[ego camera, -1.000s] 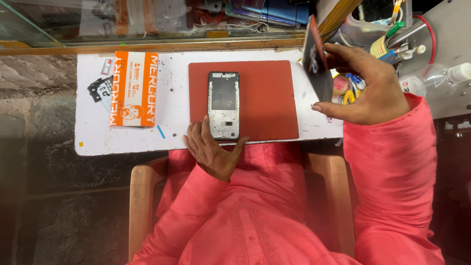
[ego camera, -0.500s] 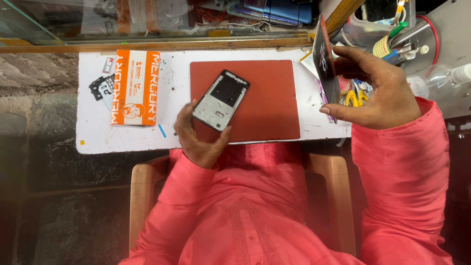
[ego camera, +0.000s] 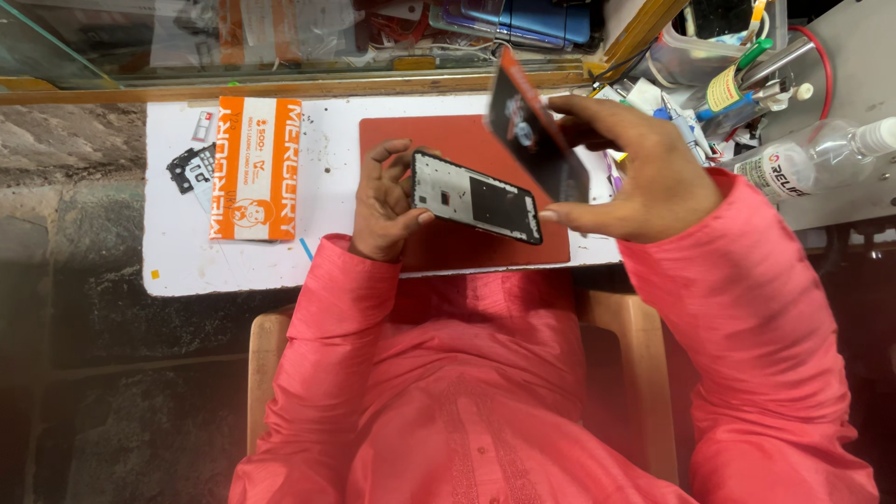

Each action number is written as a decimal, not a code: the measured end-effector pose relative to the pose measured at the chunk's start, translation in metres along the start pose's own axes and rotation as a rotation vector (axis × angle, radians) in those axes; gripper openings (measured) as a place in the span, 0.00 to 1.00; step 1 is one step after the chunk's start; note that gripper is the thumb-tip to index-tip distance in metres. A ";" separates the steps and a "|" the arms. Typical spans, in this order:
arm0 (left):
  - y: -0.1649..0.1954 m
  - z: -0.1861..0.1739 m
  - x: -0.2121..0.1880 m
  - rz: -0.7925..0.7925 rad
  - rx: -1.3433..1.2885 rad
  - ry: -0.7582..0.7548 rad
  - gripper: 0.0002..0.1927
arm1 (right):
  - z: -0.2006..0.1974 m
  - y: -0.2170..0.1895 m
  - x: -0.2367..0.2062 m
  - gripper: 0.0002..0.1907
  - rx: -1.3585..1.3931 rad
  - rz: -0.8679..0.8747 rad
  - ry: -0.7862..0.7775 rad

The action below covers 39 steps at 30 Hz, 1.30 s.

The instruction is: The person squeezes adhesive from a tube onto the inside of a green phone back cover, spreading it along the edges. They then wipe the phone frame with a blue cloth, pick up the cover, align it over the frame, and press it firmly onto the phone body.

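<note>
My left hand grips one end of an opened phone body, holding it tilted above the red work mat. The phone's inner frame faces up, pale at one end and dark at the other. My right hand holds a thin dark panel with a red edge, raised just above and right of the phone. Fingertips of my right hand reach close to the phone's far end; contact is unclear.
An orange and white flat package lies on the white tabletop, with small dark parts beside it. A tub of tools and pens and a clear bottle stand at the right. A wooden chair is below.
My left hand lifted the phone body off the red mat and turned it sideways. My right hand brought the dark panel leftward, from the table's right edge to just above the phone.
</note>
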<state>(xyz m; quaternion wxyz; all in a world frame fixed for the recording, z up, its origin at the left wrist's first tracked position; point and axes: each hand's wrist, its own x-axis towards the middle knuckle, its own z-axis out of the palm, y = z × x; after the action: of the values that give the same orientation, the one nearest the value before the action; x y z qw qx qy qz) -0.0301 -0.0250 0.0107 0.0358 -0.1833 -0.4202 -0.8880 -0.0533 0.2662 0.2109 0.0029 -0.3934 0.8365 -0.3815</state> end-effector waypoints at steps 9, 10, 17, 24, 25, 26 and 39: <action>-0.002 -0.009 -0.004 -0.067 -0.003 -0.009 0.48 | 0.045 0.008 0.031 0.48 0.068 0.008 -0.061; -0.002 -0.009 -0.004 -0.074 -0.013 -0.007 0.48 | 0.048 0.010 0.033 0.48 0.079 0.012 -0.070; -0.001 -0.008 -0.004 -0.104 -0.055 -0.002 0.48 | 0.063 0.017 0.036 0.50 0.129 -0.002 -0.083; 0.000 -0.006 -0.003 -0.097 -0.046 -0.018 0.48 | 0.066 0.015 0.040 0.50 0.105 0.003 -0.079; 0.000 -0.005 -0.003 -0.094 -0.046 -0.018 0.48 | 0.066 0.015 0.040 0.50 0.110 0.001 -0.076; 0.000 -0.004 -0.003 -0.091 -0.047 -0.018 0.48 | 0.066 0.014 0.039 0.50 0.114 -0.001 -0.072; 0.003 -0.002 0.000 -0.100 0.000 -0.036 0.49 | 0.068 0.017 0.041 0.50 0.154 0.008 -0.076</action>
<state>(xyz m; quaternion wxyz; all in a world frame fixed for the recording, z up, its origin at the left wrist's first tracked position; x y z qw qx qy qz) -0.0305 -0.0282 0.0116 -0.0164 -0.1779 -0.4294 -0.8853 -0.0722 0.2027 0.1640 0.0663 -0.4028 0.8056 -0.4295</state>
